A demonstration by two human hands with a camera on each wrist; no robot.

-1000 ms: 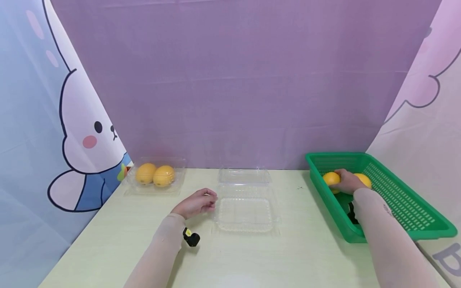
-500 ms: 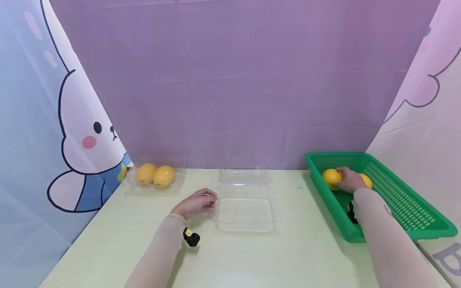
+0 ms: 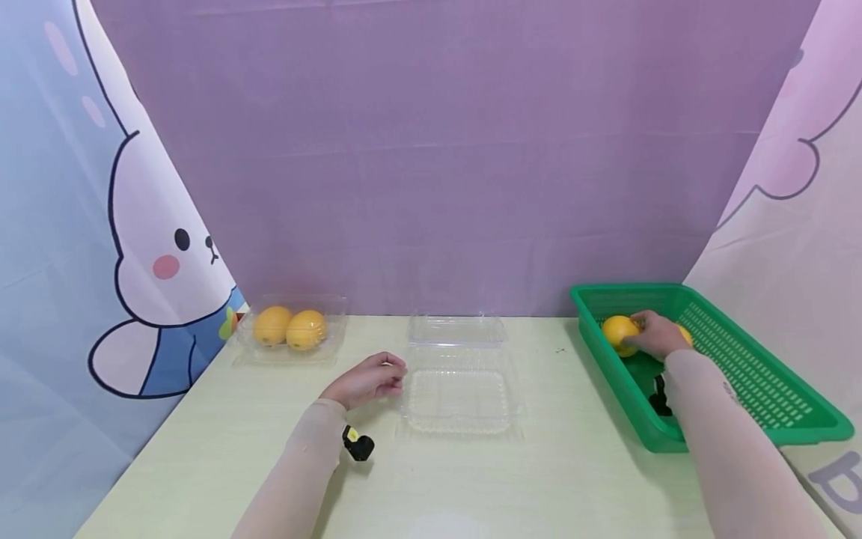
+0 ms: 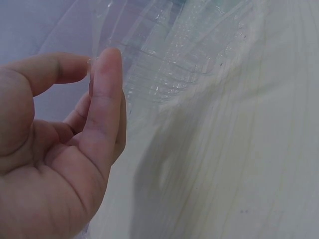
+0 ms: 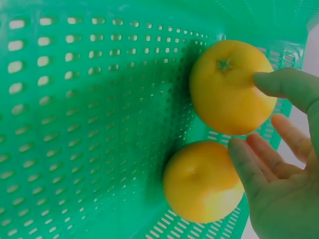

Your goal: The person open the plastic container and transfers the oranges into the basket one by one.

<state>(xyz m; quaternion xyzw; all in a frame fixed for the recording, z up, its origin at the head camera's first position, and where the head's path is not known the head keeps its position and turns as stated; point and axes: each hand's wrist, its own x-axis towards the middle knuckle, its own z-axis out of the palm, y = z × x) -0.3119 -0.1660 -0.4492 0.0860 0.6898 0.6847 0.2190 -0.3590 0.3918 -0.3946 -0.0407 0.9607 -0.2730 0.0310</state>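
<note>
The upper orange (image 5: 219, 99) and the lower orange (image 5: 199, 184), as seen from the right wrist, sat close together inside the green basket (image 3: 622, 404), near the end farthest from the person. The right hand (image 3: 661, 337) reached over the basket with its fingers apart, wrapped around neither fruit; one digit touched the upper orange, while another overlapped the edge of the lower one, where contact could not be confirmed. The basket occupied the right side of the tabletop (image 3: 539, 479). At the middle, the open container (image 3: 458, 403), of clear plastic, lay with its lid (image 3: 458, 329) folded back, away from the person. The left hand (image 3: 364, 380) pinched its left edge between thumb and forefinger. A second container (image 3: 336, 329), also clear, was positioned at the far left, with two packed oranges (image 3: 272, 323) side by side inside. A purple cloth (image 3: 431, 150) hung behind the tabletop.
</note>
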